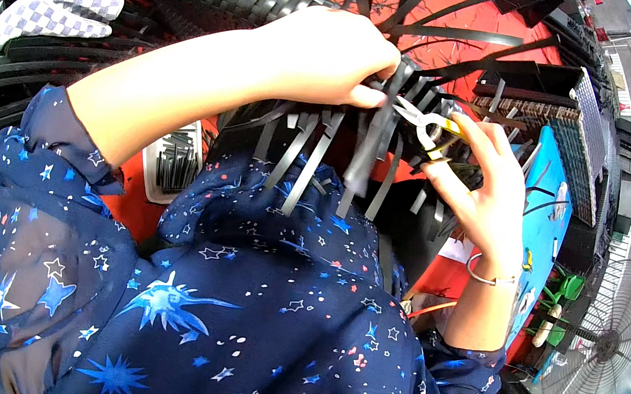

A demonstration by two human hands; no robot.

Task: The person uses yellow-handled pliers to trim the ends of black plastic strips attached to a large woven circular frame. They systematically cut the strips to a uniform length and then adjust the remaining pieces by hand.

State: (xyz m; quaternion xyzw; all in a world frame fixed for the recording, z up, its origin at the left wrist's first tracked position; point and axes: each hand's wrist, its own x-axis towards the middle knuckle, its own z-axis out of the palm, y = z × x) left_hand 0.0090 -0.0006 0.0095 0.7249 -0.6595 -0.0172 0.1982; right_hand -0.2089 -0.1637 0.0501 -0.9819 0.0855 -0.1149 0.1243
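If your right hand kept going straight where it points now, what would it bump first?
Probably the black strip by the tips of the pliers that the right hand holds, but depth is unclear.

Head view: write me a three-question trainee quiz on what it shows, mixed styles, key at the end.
1. Which hand holds the cutters?
2. True or false: the big round fan stands at the left edge of the picture.
3. What lies in the white tray?
a) red screws
b) short black pieces
c) blue beads

Key:
1. The right hand.
2. False; the fan is at the right.
3. b
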